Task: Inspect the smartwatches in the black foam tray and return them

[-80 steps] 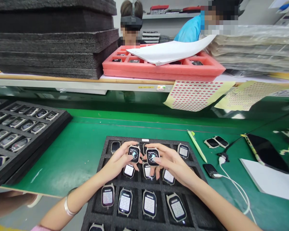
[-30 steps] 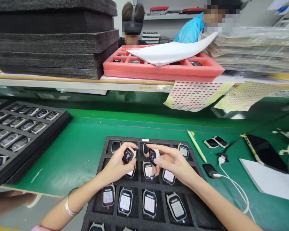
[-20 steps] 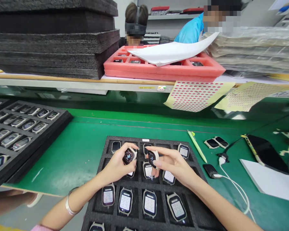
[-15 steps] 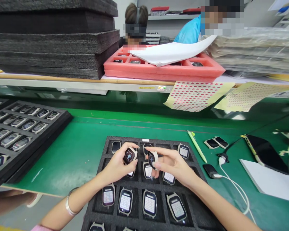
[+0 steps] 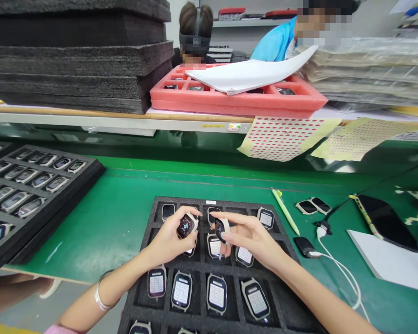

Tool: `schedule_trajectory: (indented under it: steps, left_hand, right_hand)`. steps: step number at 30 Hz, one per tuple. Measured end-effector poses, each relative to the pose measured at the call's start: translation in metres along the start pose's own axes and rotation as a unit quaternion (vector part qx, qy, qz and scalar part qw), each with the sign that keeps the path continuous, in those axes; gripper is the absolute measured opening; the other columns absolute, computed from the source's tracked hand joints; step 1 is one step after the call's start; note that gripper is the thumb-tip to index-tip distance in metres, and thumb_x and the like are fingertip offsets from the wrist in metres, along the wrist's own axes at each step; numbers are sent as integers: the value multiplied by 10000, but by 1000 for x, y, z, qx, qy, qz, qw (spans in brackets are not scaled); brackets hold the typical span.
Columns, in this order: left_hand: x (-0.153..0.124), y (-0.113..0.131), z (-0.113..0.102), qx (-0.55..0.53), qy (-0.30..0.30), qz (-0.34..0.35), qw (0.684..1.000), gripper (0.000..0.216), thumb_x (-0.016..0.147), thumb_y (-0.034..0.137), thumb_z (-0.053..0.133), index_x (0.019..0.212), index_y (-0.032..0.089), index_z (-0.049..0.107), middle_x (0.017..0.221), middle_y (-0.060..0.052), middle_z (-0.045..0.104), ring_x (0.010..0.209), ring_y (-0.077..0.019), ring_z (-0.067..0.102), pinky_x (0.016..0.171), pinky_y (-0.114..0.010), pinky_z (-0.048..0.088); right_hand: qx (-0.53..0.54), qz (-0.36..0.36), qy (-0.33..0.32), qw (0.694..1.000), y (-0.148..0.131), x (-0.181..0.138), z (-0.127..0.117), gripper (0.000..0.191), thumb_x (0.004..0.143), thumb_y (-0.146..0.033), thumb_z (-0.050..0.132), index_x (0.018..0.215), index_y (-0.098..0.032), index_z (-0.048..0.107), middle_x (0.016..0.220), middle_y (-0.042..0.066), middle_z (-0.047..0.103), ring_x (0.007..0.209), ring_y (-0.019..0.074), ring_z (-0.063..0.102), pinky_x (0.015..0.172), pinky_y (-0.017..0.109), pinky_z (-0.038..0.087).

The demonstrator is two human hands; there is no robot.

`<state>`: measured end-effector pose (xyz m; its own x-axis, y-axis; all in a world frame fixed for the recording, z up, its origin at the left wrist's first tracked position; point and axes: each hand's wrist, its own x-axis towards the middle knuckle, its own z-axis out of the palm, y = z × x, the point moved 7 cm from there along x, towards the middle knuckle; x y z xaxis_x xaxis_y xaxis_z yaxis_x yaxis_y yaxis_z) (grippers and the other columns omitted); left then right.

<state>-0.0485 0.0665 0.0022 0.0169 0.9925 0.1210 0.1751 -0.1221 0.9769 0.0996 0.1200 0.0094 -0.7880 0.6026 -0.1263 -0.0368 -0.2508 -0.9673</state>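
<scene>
Left hand (image 5: 170, 234) — curled; right hand (image 5: 250, 232) — pinching

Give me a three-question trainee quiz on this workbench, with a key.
1. True or false: the bare left hand and right hand each hold a rounded-square, pale-framed smartwatch.
2. What lies just right of the black foam compartment tray: (A) slim light-green pen, (B) silver metal bangle?
3. Fill in: the curved white paper sheet rests on the compartmented ____ foam tray.
Key: 1. True. 2. A. 3. Pinkish-red.
</scene>
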Motion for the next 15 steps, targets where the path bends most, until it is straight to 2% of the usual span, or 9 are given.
schedule_trajectory:
  steps: [5,11,15]
  left_hand:
    - [0,0,-1,6,4,-3,1000,388,758,69,521,1120,206,486,898,5,527,747,-133,473,686,-221,384]
    - [0,0,1,-5,-1,-15,1000,348,746,70,527,1070,193,488,787,26,490,659,-121,439,614,-212,361]
    - [0,1,-1,3,13,-11,1000,353,762,87,529,1095,193,484,816,12,493,679,-129,448,623,-219,360]
  right_hand:
    - [-11,0,9,1000,1,-1,-2,480,805,-246,698,1242,-109,554,643,49,709,544,145,658,554,241,546]
    - [-12,9,17,1000,1,-2,-1,489,798,-271,704,1234,-99,561,637,47,702,547,153,658,556,254,541]
    - [-15,0,33,999,-2,-2,-2,505,780,-264,720,1237,-107,571,621,29,687,529,149,647,543,262,539]
